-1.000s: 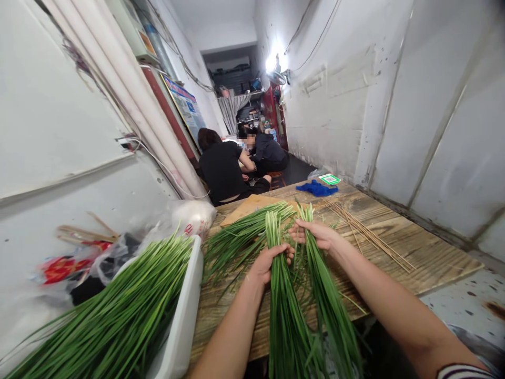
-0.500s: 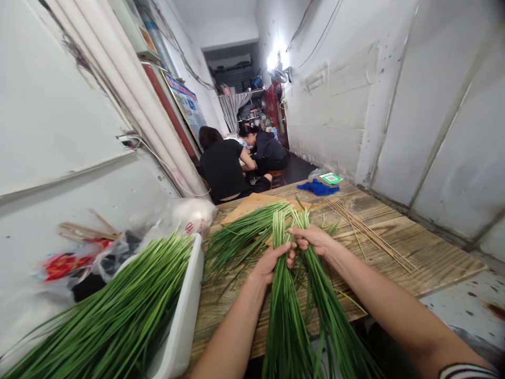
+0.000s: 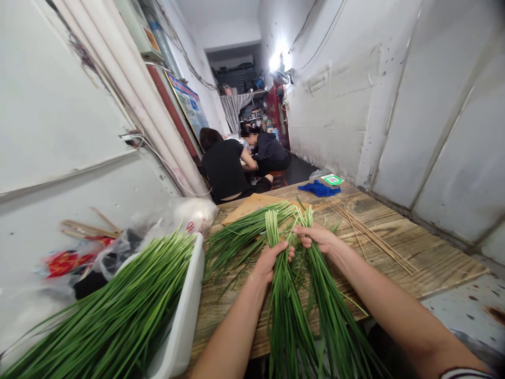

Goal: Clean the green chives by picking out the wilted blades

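My left hand point(image 3: 274, 259) is closed around a bunch of garlic chives point(image 3: 290, 310), whose pale cut ends point up and whose green leaves hang toward me over the table edge. Close beside it, my right hand point(image 3: 315, 237) grips a second bunch of chives point(image 3: 331, 305), with thumb and finger pinched near its pale ends. A third pile of chives point(image 3: 240, 239) lies on the wooden table point(image 3: 394, 226) behind my hands. At the left, a white plastic tub point(image 3: 189, 310) holds a large heap of chives point(image 3: 118, 300).
Thin wooden sticks point(image 3: 374, 237) lie on the table's right, near a blue cloth or glove point(image 3: 319, 188) and a green QR-code card point(image 3: 332, 179). An orange-brown board point(image 3: 246, 206) sits under the chive pile. Plastic bags point(image 3: 197, 213) crowd the left. Two people point(image 3: 226, 168) sit beyond the table.
The ends of the two bunches have moved slightly apart, the left bunch tilting a little to the left. Both hands keep their hold.
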The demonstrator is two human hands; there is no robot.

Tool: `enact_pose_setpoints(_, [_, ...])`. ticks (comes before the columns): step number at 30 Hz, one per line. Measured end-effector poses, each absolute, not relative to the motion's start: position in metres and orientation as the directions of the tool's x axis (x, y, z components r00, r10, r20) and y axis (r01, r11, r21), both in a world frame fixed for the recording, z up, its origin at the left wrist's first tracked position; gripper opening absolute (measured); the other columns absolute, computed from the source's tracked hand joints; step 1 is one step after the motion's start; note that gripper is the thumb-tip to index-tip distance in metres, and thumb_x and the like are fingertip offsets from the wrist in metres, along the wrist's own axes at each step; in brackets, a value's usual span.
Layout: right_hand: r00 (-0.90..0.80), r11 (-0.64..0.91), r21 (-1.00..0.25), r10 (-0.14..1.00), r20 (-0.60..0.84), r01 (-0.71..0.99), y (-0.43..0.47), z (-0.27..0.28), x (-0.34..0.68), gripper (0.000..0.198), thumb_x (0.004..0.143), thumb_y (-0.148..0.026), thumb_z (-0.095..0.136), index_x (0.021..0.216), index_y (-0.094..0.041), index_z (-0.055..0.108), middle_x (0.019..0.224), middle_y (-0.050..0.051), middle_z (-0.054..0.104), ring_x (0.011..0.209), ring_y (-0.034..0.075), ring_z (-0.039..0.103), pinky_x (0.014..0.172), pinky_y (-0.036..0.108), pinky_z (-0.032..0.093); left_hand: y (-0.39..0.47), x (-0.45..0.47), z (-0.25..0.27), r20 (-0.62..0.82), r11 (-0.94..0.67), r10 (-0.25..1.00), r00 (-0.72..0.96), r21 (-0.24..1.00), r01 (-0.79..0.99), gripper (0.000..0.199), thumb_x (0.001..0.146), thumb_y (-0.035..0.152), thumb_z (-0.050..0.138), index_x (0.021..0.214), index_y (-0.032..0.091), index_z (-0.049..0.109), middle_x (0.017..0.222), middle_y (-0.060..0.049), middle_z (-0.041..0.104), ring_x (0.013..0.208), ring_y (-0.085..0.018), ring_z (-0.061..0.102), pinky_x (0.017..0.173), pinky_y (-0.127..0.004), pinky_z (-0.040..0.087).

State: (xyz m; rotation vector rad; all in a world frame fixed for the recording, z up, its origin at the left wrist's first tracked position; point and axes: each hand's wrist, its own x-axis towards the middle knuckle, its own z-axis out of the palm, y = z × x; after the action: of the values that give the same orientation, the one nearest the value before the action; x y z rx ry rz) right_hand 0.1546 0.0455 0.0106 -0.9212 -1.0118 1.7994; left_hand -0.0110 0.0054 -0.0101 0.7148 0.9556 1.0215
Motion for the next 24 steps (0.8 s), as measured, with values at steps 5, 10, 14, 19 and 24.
enact_pose_setpoints(5, [-0.338, -0.301, -0.905, 0.921, -0.194, -0.301, 0.042, 0.014, 0.153, 0.029, 0.061, -0.018, 0.080, 0.061, -0.014, 0.051, 0.041, -0.009, 0.042, 0.032, 0.001, 0.032, 0.030, 0.013, 0.025, 0.004, -0.010, -0.010, -0.287, 0.350, 0.935, 0.208, 0.842, -0.410, 0.015, 0.070, 0.018, 0.072, 0.077, 0.009, 0.063, 0.071, -0.009, 0.069, 0.057, -0.012, 0.063, 0.053, -0.021, 0.051])
enact_pose_setpoints(10, [-0.292, -0.312, -0.906, 0.929, -0.228, -0.285, 0.047, 0.015, 0.158, 0.027, 0.068, -0.013, 0.073, 0.057, -0.015, 0.048, 0.040, -0.009, 0.041, 0.031, 0.001, 0.032, 0.029, 0.013, 0.026, 0.004, -0.012, -0.006, -0.270, 0.336, 0.941, 0.206, 0.829, -0.447, 0.015, 0.068, 0.016, 0.072, 0.078, 0.009, 0.063, 0.078, -0.011, 0.071, 0.066, -0.015, 0.066, 0.060, -0.023, 0.054])
enact_pose_setpoints(14, [-0.249, -0.368, -0.848, 0.924, -0.290, -0.382, 0.060, 0.013, 0.170, 0.030, 0.076, -0.013, 0.067, 0.057, -0.016, 0.044, 0.041, -0.009, 0.039, 0.031, 0.000, 0.029, 0.028, 0.012, 0.025, 0.006, -0.015, -0.005, -0.283, 0.358, 0.933, 0.222, 0.804, -0.476, 0.013, 0.068, 0.013, 0.072, 0.076, 0.010, 0.062, 0.079, -0.010, 0.071, 0.067, -0.014, 0.066, 0.060, -0.021, 0.054])
enact_pose_setpoints(19, [-0.200, -0.395, -0.814, 0.918, -0.341, -0.425, 0.070, 0.010, 0.181, 0.023, 0.082, -0.016, 0.063, 0.064, -0.016, 0.049, 0.040, -0.009, 0.040, 0.030, 0.001, 0.028, 0.027, 0.010, 0.025, 0.008, -0.018, -0.007, -0.276, 0.367, 0.927, 0.255, 0.812, -0.454, 0.014, 0.068, 0.014, 0.072, 0.073, 0.010, 0.060, 0.077, -0.008, 0.070, 0.050, -0.007, 0.058, 0.046, -0.016, 0.048])
enact_pose_setpoints(24, [-0.160, -0.341, -0.835, 0.940, -0.301, -0.431, 0.070, 0.010, 0.182, 0.016, 0.083, -0.012, 0.061, 0.071, -0.015, 0.051, 0.054, -0.002, 0.059, 0.031, 0.000, 0.029, 0.027, 0.010, 0.026, 0.008, -0.017, -0.008, -0.258, 0.345, 0.935, 0.242, 0.815, -0.465, 0.016, 0.067, 0.014, 0.073, 0.073, 0.011, 0.059, 0.072, -0.007, 0.069, 0.047, -0.006, 0.055, 0.043, -0.016, 0.046])
